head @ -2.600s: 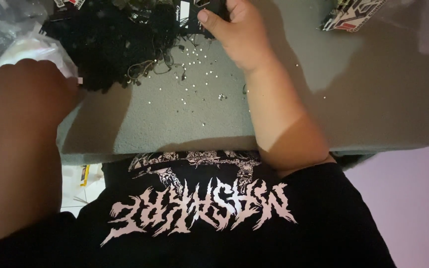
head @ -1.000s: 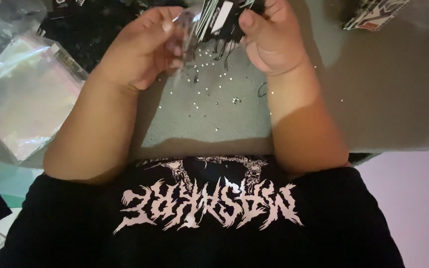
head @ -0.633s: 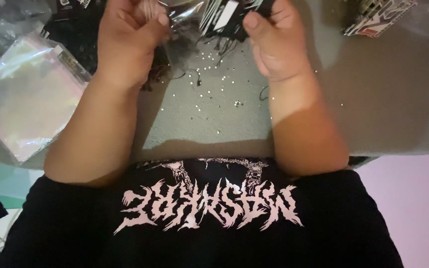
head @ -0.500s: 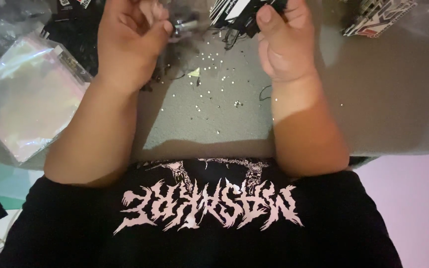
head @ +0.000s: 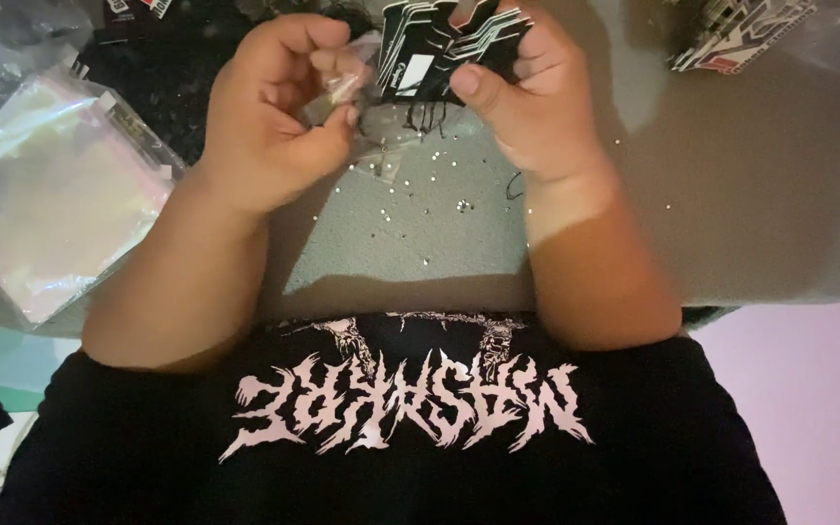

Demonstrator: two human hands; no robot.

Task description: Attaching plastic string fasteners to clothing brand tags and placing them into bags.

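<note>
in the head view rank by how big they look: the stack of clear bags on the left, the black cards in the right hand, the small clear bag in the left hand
1. stack of clear bags
2. black cards
3. small clear bag, partly hidden by the fingers

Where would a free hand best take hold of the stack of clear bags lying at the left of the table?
Probably at the near corner of the stack of clear bags, coming from the person's left side. The stack lies flat and skewed, and that corner overhangs the table edge, so fingers could likely slip under and pinch it.
</note>
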